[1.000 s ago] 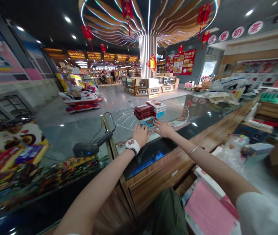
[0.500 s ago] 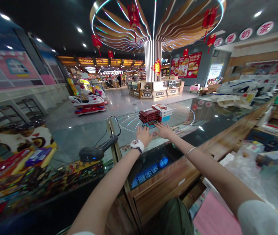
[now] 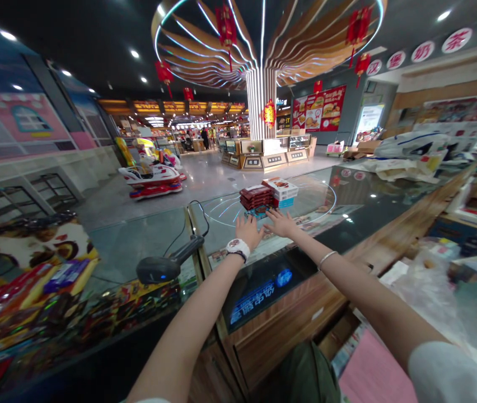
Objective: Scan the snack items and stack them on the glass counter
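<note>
On the glass counter (image 3: 167, 224) stands a stack of dark red packets (image 3: 256, 197). Beside it on the right is a pile of white boxes (image 3: 283, 188) with a blue one at its base. A blue packet (image 3: 259, 211) lies low at the front of the pile, partly behind my fingers. My left hand (image 3: 248, 230), below a white wristwatch, rests just in front of the packets with fingers spread. Close by on its right, my right hand (image 3: 281, 224) reaches to the near side of the pile, fingers stretched out. Neither hand grips anything.
A barcode scanner (image 3: 158, 270) lies left of my hands, its cable running back. Packaged snacks (image 3: 66, 274) fill the left end. At the right are plastic bags (image 3: 421, 277) and an open drawer (image 3: 339, 333). A kiddie ride (image 3: 154, 182) stands beyond the counter.
My view has shifted very slightly. Both hands stay at the front of the packets and boxes, with fingers spread as before.
</note>
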`<state>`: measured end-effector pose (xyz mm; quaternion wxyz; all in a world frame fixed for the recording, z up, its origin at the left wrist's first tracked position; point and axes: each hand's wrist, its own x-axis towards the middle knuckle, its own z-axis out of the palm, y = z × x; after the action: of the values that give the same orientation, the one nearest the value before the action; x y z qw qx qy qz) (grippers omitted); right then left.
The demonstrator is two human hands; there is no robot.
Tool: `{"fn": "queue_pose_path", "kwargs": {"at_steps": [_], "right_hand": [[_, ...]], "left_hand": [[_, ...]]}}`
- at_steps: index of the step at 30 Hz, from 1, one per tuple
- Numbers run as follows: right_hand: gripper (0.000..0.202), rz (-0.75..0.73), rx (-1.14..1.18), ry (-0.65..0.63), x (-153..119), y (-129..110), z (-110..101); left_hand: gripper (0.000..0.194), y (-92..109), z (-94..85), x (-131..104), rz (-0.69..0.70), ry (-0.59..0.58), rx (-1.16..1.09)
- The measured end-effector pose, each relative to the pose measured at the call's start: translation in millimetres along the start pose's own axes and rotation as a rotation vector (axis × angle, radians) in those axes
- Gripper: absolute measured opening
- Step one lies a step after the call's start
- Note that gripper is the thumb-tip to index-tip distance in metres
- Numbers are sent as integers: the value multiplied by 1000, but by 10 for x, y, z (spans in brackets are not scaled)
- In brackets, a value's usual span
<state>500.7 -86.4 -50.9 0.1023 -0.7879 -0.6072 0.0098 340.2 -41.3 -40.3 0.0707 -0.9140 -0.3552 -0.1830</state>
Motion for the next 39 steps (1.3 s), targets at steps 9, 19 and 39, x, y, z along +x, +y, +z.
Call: {"fn": "queue_pose_path", "kwargs": {"at_steps": [9, 19, 39], "right_hand": [[70, 7, 8, -37, 72, 20, 28], [73, 43, 20, -135, 74, -9, 8], [75, -170, 6, 227, -626, -594, -13]], "left_hand": [[51, -58, 101, 77, 5, 29, -33], [62, -71, 87, 69, -46, -64, -66], [60, -138, -677, -708, 5, 59, 88]]}}
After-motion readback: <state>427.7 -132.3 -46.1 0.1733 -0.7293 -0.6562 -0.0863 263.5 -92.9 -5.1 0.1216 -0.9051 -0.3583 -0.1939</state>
